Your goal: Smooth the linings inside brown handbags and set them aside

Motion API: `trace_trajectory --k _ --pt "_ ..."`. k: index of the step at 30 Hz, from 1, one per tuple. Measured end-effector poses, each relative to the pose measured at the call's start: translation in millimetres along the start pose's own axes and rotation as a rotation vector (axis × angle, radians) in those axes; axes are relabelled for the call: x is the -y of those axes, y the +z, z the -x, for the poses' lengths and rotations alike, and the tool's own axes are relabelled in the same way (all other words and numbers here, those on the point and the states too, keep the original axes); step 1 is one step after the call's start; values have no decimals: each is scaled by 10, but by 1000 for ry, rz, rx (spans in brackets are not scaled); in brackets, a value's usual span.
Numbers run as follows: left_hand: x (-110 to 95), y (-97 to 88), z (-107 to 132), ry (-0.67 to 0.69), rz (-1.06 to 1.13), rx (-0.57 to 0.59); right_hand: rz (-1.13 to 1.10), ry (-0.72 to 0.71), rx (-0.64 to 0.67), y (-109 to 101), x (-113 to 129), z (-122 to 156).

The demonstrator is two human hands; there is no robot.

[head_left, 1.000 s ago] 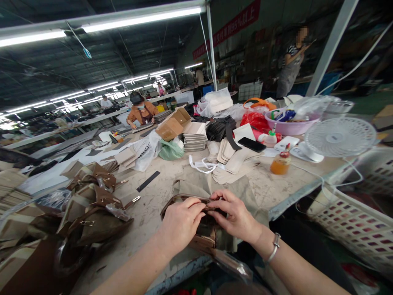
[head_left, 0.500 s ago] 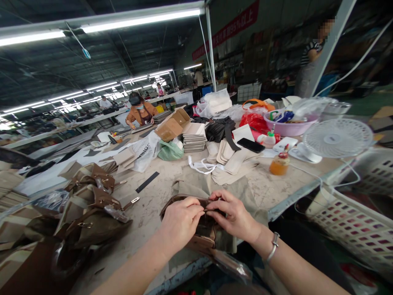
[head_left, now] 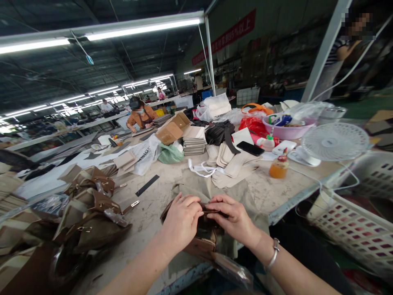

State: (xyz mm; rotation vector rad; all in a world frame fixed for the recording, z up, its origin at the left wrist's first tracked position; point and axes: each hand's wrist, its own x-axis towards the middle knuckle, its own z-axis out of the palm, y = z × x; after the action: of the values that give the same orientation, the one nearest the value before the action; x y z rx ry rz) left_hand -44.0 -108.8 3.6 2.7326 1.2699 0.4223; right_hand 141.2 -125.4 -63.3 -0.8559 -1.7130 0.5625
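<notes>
Now, at the bag's edge: a strip of the brown bag's [head_left: 199,242] edge [head_left: 211,210] is pinched between thumbs and bent fingers, with very little gap left at the fingertips.
Left hand: the left hand [head_left: 182,217] is laid over the edge with its back turned up; what is covered by its palm cannot be told.
Right hand: the right hand [head_left: 235,219] is set opposite, its thumb held below the edge and its fingers above.
Lie of the edge: the held strip is stretched crosswise, left to right; neither hand is placed clearly nearer, and the bag's body is found below the grip and toward the person, between the forearms.
Wrapped handle: a plastic-wrapped handle [head_left: 235,268] is hung past the near rim of the table [head_left: 153,217].
Cloth: a grey-green cloth [head_left: 250,200] is spread beneath and behind the bag.
Left side: similar bags [head_left: 102,233] are heaped well apart from the hands, with a black strip [head_left: 147,185] laid beyond them.
Far side: stacked boards [head_left: 194,141], a phone [head_left: 250,148], an orange jar [head_left: 278,167] and a fan [head_left: 335,141] are set out.
</notes>
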Motion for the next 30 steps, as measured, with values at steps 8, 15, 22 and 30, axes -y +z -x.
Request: trace_trajectory --k 8,15,22,30 --pt "37 20 -2 2 5 -42 52 17 25 -26 45 -16" --pt "76 64 -62 -60 35 -76 163 149 -85 13 -34 8" --pt "64 60 -79 -90 -57 -35 227 188 63 -50 70 -40" --pt "27 82 -93 -126 -131 -27 341 119 96 -45 129 -80"
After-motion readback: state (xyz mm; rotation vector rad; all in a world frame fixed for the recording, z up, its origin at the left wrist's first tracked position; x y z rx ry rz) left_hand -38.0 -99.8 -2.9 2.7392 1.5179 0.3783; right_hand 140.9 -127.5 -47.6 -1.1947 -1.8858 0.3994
